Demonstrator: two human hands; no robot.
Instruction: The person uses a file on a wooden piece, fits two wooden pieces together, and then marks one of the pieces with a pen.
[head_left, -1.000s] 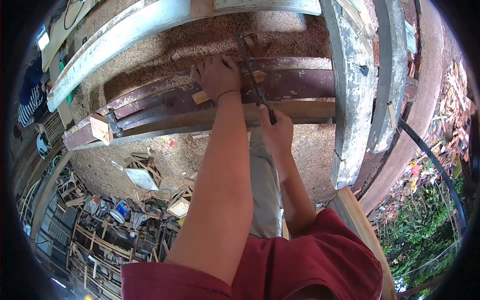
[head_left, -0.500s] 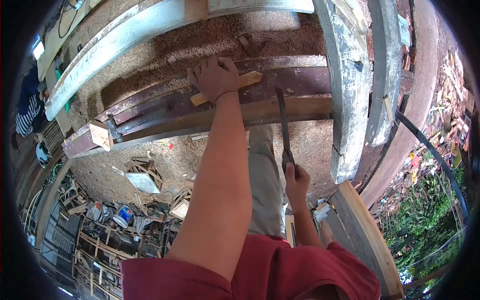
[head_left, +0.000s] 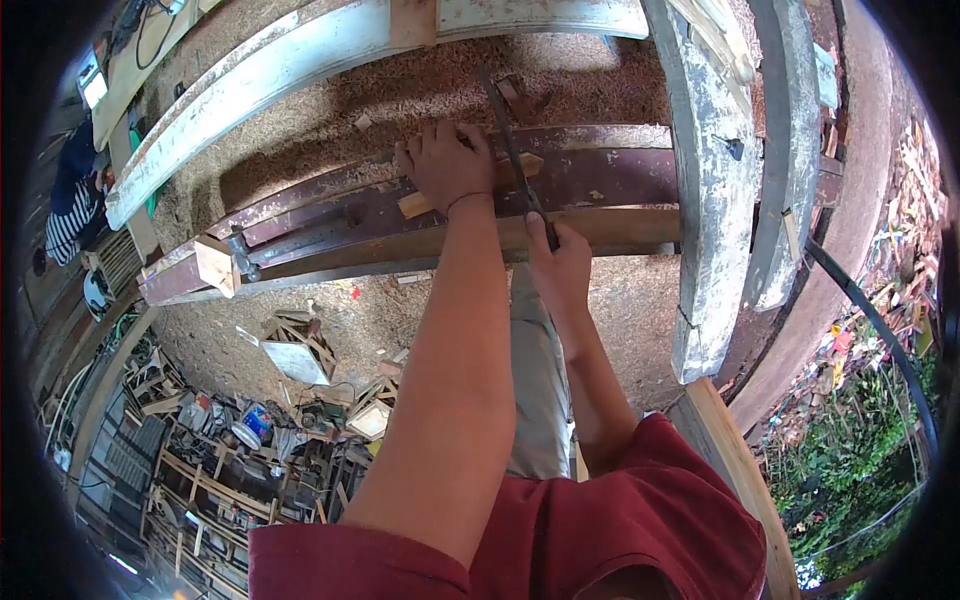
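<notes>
My left hand presses down over a short strip of light wood, its fingers curled over the far side. The strip lies across a curved, maroon-painted beam, both of its ends showing past my hand. My right hand is closed round the dark handle of a long, narrow-bladed hand tool. Its blade points away from me and crosses the strip near the right end, beside my left hand. Whether the blade has teeth cannot be made out.
A hammer and a small wood block sit on the beam's left end. A whitish curved beam runs beyond; weathered grey timbers stand at right. Wood scraps lie on the floor. Another person's striped clothing shows far left.
My right hand has moved forward and slightly left, pushing the blade past the strip and over the beam's far side. My left hand stays on the strip. The whole view has shifted slightly.
</notes>
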